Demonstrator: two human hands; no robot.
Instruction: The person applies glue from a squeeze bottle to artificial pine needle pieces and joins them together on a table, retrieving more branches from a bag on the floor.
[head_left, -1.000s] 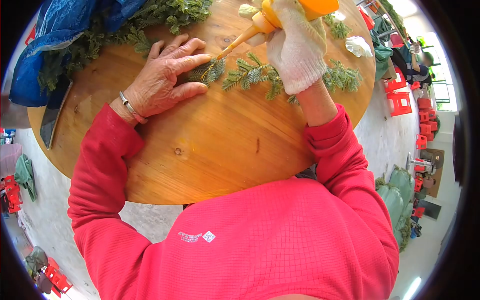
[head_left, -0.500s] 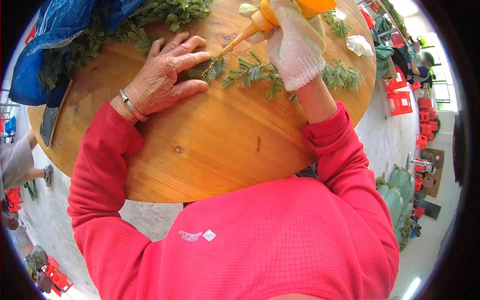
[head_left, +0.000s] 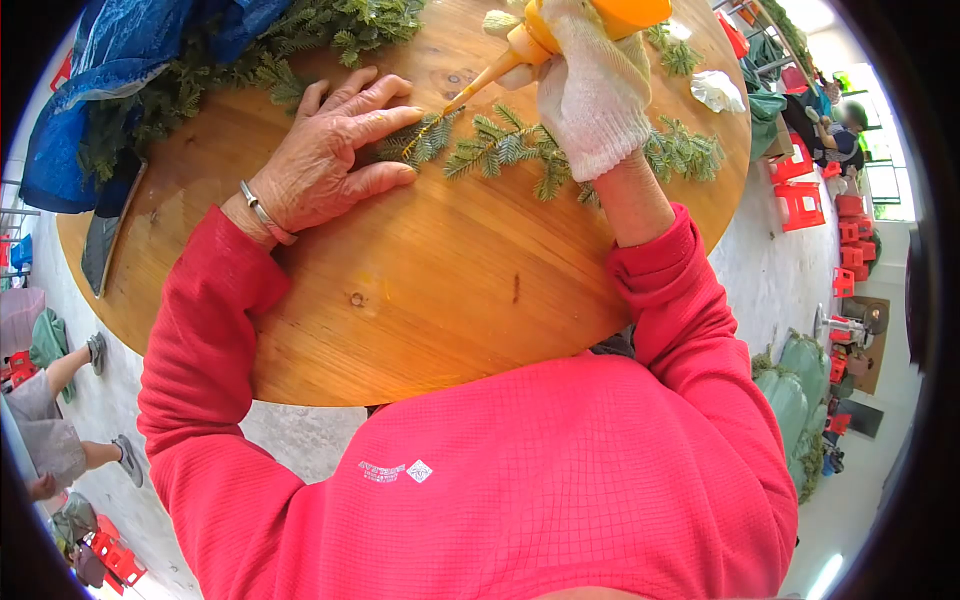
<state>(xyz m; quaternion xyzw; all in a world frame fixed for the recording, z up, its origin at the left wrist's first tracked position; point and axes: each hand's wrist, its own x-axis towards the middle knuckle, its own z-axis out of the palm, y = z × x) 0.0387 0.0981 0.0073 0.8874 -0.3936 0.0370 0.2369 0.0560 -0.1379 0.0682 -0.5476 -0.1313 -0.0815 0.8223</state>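
On the wooden table (head_left: 400,300), the left hand (head_left: 335,150) lies spread against a green sprig (head_left: 434,143); the gloved right hand (head_left: 595,105) clasps an orange bottle (head_left: 533,40), nozzle (head_left: 475,88) at the sprig. Beyond, red stools (head_left: 800,208) stand on pale floor (head_left: 745,300).

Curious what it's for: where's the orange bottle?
The orange bottle is at the head view's top, right of centre, in the gloved right hand, its nozzle pointing at the sprig by the left hand.
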